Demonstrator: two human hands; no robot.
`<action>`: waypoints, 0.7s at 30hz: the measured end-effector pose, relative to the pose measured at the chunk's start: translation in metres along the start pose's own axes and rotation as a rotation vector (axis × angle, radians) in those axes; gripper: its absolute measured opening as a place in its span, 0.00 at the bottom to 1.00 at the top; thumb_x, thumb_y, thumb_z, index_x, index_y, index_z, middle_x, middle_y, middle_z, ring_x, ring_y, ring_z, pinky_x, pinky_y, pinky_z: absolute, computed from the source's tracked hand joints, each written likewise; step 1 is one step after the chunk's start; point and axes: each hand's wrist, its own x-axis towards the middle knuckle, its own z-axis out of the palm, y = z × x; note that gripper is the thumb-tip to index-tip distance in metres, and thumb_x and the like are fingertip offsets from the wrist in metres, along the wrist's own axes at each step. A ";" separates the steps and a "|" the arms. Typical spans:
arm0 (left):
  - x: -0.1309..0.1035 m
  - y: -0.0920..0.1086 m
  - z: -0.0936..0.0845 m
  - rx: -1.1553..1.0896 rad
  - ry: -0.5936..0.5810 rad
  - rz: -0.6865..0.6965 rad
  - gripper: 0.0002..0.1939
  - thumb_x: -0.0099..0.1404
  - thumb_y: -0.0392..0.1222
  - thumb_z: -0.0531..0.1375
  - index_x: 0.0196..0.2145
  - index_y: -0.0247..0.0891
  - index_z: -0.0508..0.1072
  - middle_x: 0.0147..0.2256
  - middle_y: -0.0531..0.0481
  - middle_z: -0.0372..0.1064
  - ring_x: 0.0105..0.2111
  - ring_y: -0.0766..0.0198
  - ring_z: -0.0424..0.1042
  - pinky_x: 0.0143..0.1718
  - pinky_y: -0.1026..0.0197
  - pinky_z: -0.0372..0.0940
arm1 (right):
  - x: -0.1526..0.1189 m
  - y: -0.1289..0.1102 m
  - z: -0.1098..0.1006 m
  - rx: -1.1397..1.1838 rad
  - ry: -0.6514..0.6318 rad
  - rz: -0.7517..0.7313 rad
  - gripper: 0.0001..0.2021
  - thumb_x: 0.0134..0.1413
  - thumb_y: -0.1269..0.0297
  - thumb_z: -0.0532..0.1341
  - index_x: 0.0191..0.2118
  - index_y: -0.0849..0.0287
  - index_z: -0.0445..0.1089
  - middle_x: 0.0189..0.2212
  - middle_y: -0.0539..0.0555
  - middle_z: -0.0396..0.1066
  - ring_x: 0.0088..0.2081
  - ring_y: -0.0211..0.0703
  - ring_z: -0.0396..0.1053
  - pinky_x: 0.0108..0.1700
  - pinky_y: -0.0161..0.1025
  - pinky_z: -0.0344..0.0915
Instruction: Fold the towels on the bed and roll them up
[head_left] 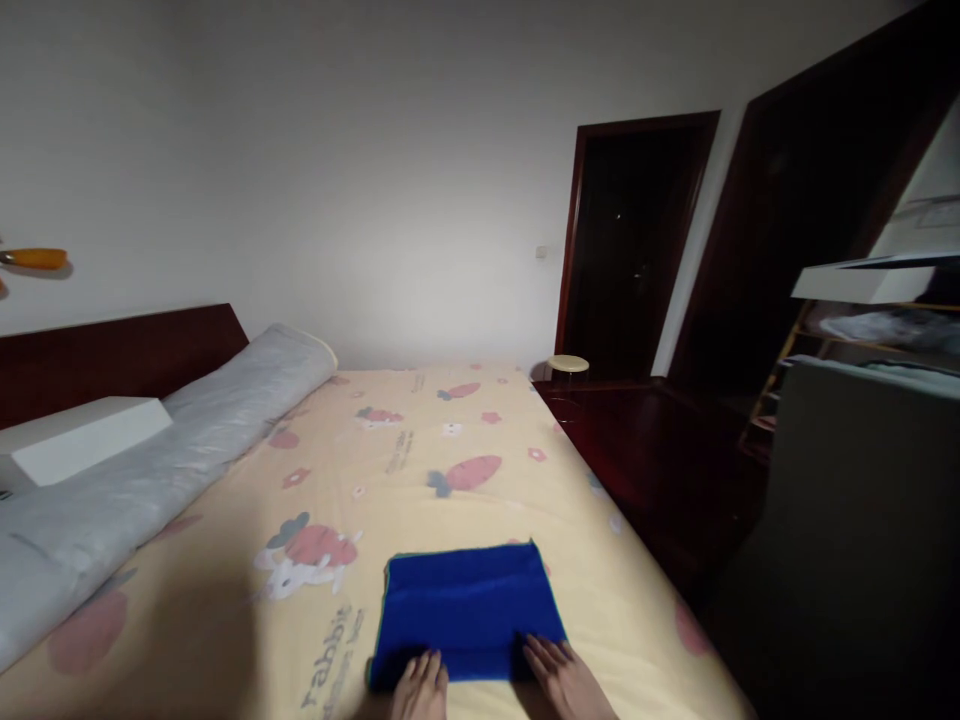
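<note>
A blue cloth (469, 605) with a thin green edge lies spread flat on the bed, close in front of me. My left hand (421, 688) rests on its near edge, left of the middle, fingers laid down and pointing away from me. On the near right corner lies my right hand (564, 680), its fingers stretched out over the fabric. Neither hand appears to grip the cloth. Both wrists run out of the bottom of the view. Faint crease lines cross the cloth from side to side.
The bed sheet (405, 510) is yellow with carrots and rabbits. A grey rolled bedding piece (225, 430) and a white box (94, 440) lie at the left by the dark headboard (127, 345). A round stool (568, 364) stands beyond the bed, and a grey-covered piece (855, 480) on the right.
</note>
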 end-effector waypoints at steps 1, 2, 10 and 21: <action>-0.004 0.000 0.005 0.035 0.013 -0.029 0.29 0.63 0.36 0.48 0.62 0.38 0.61 0.64 0.39 0.56 0.64 0.50 0.55 0.65 0.42 0.51 | -0.005 0.001 0.001 -0.036 0.014 0.022 0.25 0.54 0.75 0.51 0.57 0.58 0.68 0.58 0.58 0.66 0.57 0.52 0.66 0.58 0.47 0.59; -0.007 -0.001 0.007 0.067 0.040 -0.054 0.29 0.62 0.34 0.46 0.62 0.38 0.62 0.63 0.39 0.58 0.64 0.51 0.55 0.65 0.41 0.50 | -0.008 0.002 -0.001 -0.066 0.022 0.039 0.24 0.53 0.77 0.50 0.53 0.60 0.71 0.54 0.60 0.70 0.55 0.52 0.68 0.57 0.46 0.59; -0.013 -0.041 0.006 0.097 0.025 -0.153 0.33 0.60 0.29 0.46 0.63 0.42 0.60 0.65 0.45 0.55 0.66 0.55 0.52 0.65 0.47 0.51 | -0.009 0.009 -0.010 -0.178 -0.032 0.096 0.23 0.52 0.82 0.49 0.48 0.63 0.73 0.49 0.63 0.74 0.51 0.52 0.70 0.52 0.46 0.59; -0.014 -0.069 0.009 0.231 0.069 -0.203 0.41 0.52 0.21 0.43 0.62 0.45 0.62 0.63 0.45 0.58 0.63 0.54 0.57 0.64 0.42 0.53 | -0.007 0.014 0.005 -0.309 0.112 0.101 0.17 0.53 0.81 0.50 0.39 0.61 0.74 0.38 0.60 0.75 0.42 0.52 0.70 0.51 0.47 0.56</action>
